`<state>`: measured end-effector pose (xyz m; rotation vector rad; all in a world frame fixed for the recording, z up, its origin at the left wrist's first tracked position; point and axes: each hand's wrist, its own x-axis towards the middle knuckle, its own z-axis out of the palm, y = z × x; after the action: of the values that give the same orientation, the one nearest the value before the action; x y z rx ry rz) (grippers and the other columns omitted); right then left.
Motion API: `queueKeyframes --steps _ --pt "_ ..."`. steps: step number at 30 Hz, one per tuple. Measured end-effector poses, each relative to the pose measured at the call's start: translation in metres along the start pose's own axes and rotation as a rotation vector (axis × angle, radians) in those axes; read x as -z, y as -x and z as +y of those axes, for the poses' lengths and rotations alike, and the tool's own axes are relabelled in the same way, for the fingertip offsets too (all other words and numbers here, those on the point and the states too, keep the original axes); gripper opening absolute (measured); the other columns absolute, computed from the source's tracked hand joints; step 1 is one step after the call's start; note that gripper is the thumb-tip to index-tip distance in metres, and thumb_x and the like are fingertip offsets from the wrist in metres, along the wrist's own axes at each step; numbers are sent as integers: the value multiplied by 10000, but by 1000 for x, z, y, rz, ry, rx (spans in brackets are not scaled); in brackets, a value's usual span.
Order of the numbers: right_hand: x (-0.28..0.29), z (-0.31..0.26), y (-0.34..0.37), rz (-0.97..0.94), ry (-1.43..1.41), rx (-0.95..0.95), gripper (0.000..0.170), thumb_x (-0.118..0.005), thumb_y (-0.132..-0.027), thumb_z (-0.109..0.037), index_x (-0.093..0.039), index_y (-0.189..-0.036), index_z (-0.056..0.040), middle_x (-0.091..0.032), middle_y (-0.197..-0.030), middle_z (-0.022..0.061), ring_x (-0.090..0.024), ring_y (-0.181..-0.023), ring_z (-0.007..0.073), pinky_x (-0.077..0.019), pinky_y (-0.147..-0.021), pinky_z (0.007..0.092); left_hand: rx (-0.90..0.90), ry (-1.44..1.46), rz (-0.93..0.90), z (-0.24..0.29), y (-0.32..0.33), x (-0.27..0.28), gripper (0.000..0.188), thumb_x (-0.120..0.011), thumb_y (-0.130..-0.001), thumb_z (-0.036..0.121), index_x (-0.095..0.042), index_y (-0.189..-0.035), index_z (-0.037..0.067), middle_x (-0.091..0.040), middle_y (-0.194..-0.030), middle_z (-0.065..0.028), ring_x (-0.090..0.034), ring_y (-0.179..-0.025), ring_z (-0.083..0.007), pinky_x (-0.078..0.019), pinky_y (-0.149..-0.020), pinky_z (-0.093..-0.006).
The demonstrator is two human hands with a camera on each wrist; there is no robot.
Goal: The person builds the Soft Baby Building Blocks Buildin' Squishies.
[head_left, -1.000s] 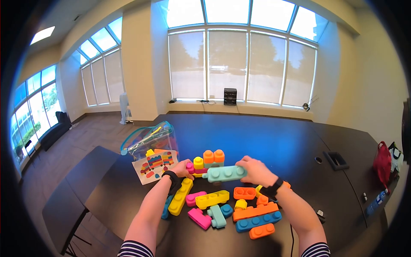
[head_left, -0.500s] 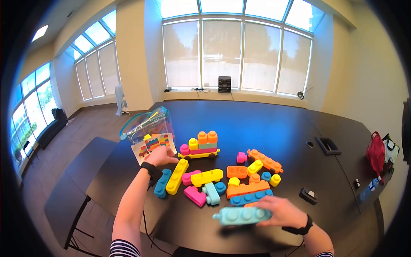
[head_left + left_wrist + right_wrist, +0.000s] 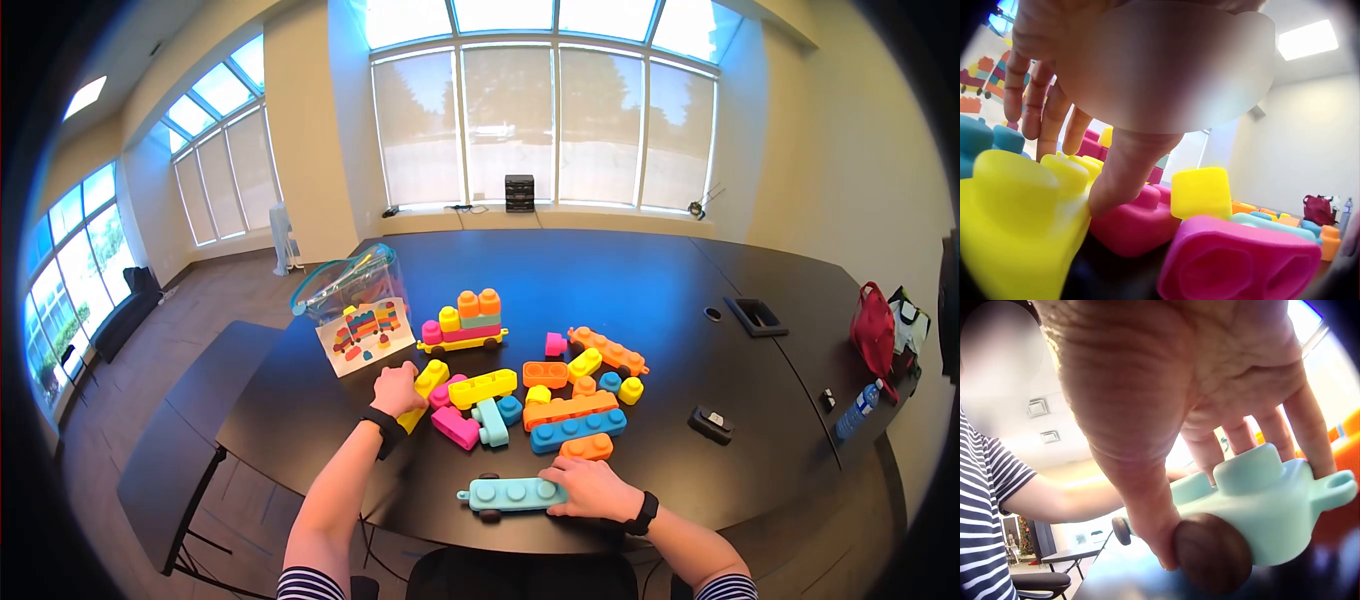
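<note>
Right hand (image 3: 597,490) grasping the mint wheeled base (image 3: 512,494), well in front of the loaded wagon (image 3: 468,331), left hand (image 3: 397,389) gripping a long yellow block (image 3: 431,379), front-left of the wagon, picture card (image 3: 366,336) at its left

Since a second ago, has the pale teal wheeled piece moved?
Yes. In the head view the teal piece has come nearer the camera: earlier beyond the blue four-stud brick, now on its near side, under the right hand.

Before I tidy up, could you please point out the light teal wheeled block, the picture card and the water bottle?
Light teal wheeled block (image 3: 515,491): head view, its middle stud.
Picture card (image 3: 367,336): head view, middle of its printed face.
Water bottle (image 3: 860,410): head view, middle of its side.
</note>
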<state>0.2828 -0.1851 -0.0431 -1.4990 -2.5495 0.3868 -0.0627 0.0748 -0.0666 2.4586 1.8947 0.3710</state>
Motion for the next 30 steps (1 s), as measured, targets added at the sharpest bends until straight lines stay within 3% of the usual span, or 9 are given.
queueKeyframes --steps 3,7,13,17,18,20,22,27,30 --pt "-1 2 1 -13 16 -4 607 -861 -807 -391 -659 -1297 -95 -642 -1178 114 -672 -1139 330 -581 -887 461 71 47 -90 9 11 6 769 -965 -616 411 -645 -1241 99 -743 -1122 -166 -706 -1110 -371 -588 -936 -477" --pt "-4 6 1 -13 -1 -15 599 -849 -830 -429 -667 -1303 -110 -657 -1177 105 -678 -1134 327 -580 -886 459 27 86 -97 6 26 8 740 -945 -656 430 -641 -1228 73 -731 -1149 -175 -710 -1108 -363 -582 -956 -455" --pt "26 10 10 220 -84 -31 476 -778 -899 -465 -711 -1236 -135 -694 -1138 86 -710 -1025 324 -586 -850 465 20 269 144 9 59 38 479 -827 -826 334 -658 -1211 103 -718 -1064 -99 -713 -1017 -305 -576 -892 -432" --pt "58 46 13 422 36 -153 318 -790 -886 -277 -739 -1164 -134 -704 -1128 62 -706 -1032 312 -589 -826 462 7 469 257 9 96 61 411 -850 -823 275 -709 -1169 103 -725 -957 -85 -727 -899 -263 -591 -821 -396" --pt "65 52 13 410 64 -184 286 -784 -882 -201 -743 -1156 -134 -704 -1122 62 -700 -1049 309 -588 -834 465 -4 486 237 12 106 66 403 -855 -821 264 -716 -1161 99 -728 -959 -86 -728 -896 -259 -592 -820 -391" --pt "63 67 12 363 72 -222 285 -782 -883 -198 -743 -1158 -134 -705 -1124 62 -693 -1072 307 -586 -854 462 -25 520 201 18 125 69 386 -865 -816 240 -731 -1146 90 -735 -963 -87 -729 -890 -251 -595 -819 -381" --pt "57 78 4 298 70 -254 290 -785 -879 -191 -742 -1160 -134 -705 -1127 71 -676 -1115 308 -578 -897 460 -147 590 165 28 144 62 426 -884 -811 255 -737 -1173 84 -745 -1042 -112 -732 -962 -293 -587 -871 -392" --pt "50 63 -28 287 -21 -70 317 -777 -889 -227 -737 -1175 -97 -706 -1140 95 -670 -1119 316 -556 -958 453 -414 552 -102 75 184 66 633 -895 -814 343 -657 -1359 127 -675 -1330 -135 -631 -1252 -345 -497 -1084 -441" --pt "60 48 -52 278 -41 -13 336 -774 -890 -234 -736 -1185 -79 -708 -1170 115 -667 -1139 323 -548 -974 451 -442 561 -71 83 189 54 635 -889 -820 326 -649 -1374 127 -648 -1378 -131 -601 -1305 -352 -485 -1113 -447"
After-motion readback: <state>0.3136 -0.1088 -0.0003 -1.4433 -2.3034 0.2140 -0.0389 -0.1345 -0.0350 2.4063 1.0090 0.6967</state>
